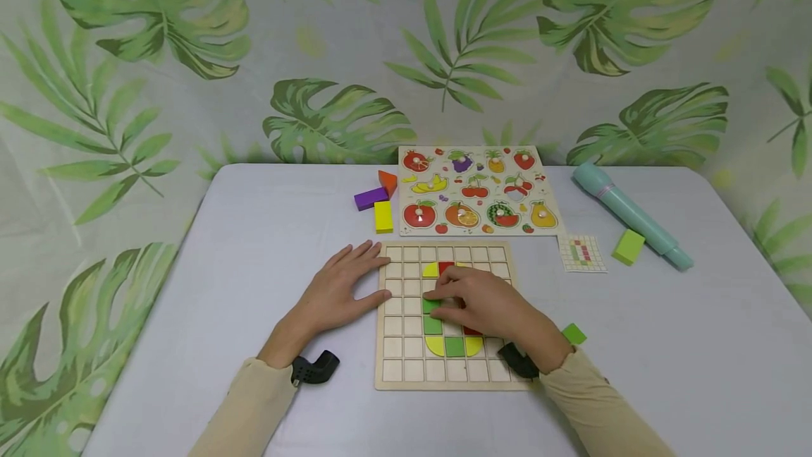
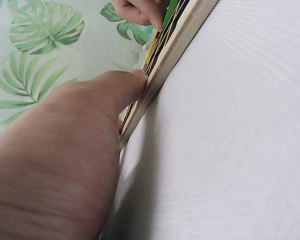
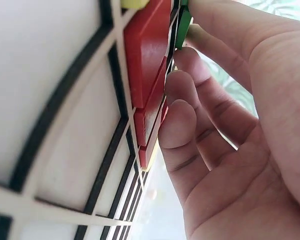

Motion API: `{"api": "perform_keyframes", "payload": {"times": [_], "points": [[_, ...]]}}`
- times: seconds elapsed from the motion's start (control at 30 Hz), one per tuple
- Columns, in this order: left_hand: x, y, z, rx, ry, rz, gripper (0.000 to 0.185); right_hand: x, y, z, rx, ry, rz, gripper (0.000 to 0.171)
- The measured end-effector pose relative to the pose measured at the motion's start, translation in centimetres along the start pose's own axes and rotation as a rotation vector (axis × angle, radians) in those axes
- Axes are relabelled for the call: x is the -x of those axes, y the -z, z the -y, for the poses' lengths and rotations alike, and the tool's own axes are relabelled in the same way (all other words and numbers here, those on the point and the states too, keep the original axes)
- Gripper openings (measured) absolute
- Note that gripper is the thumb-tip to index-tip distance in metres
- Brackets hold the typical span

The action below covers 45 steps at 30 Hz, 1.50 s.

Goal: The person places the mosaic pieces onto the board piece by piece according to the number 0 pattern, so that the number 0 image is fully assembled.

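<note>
A wooden grid board (image 1: 393, 370) lies in the middle of the table. Yellow rounded corner tiles, red tiles (image 3: 145, 55) and green tiles (image 1: 454, 347) form a ring in its squares. My right hand (image 1: 491, 298) is over the board, thumb and forefinger pinching a green tile (image 1: 431, 306) at the ring's left side. Its other fingers lie close over the red tiles in the right wrist view. My left hand (image 1: 345, 288) rests with spread fingers at the board's left edge, its thumb (image 2: 125, 82) touching the frame. The right hand covers part of the ring.
Behind the board lies a fruit puzzle (image 1: 478, 189). Purple (image 1: 371, 198), yellow (image 1: 383, 217) and orange blocks sit to its left. At right are a pattern card (image 1: 582, 253), a light green block (image 1: 629, 247) and a teal stick-shaped thing (image 1: 634, 217). A loose green tile (image 1: 574, 333) lies by the right wrist.
</note>
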<state>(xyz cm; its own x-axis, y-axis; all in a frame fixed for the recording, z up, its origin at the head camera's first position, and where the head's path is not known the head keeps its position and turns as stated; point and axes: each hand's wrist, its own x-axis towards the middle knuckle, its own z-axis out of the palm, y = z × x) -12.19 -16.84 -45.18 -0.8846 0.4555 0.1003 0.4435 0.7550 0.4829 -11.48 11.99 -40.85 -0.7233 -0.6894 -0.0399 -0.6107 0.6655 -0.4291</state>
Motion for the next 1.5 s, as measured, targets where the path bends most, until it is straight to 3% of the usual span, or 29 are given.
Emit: {"api": "perform_keyframes", "payload": {"times": [0.53, 0.8, 1.07, 1.5], "points": [[0.0, -0.1, 0.1, -0.003, 0.000, 0.001, 0.061, 1.8, 1.7, -0.6, -0.018, -0.080, -0.060, 0.029], [-0.1, -0.1, 0.2, -0.001, -0.001, 0.001, 0.061, 5.0, 2.9, -2.9, -0.138, -0.116, -0.117, 0.029], [0.0, -0.1, 0.2, 0.008, -0.003, -0.002, 0.062, 8.6, 3.6, -5.1, -0.110, -0.142, -0.166, 0.031], [0.0, -0.2, 0.3, 0.007, -0.002, -0.003, 0.062, 13.4, 3.8, -7.8, -0.063, -0.112, -0.222, 0.040]]}}
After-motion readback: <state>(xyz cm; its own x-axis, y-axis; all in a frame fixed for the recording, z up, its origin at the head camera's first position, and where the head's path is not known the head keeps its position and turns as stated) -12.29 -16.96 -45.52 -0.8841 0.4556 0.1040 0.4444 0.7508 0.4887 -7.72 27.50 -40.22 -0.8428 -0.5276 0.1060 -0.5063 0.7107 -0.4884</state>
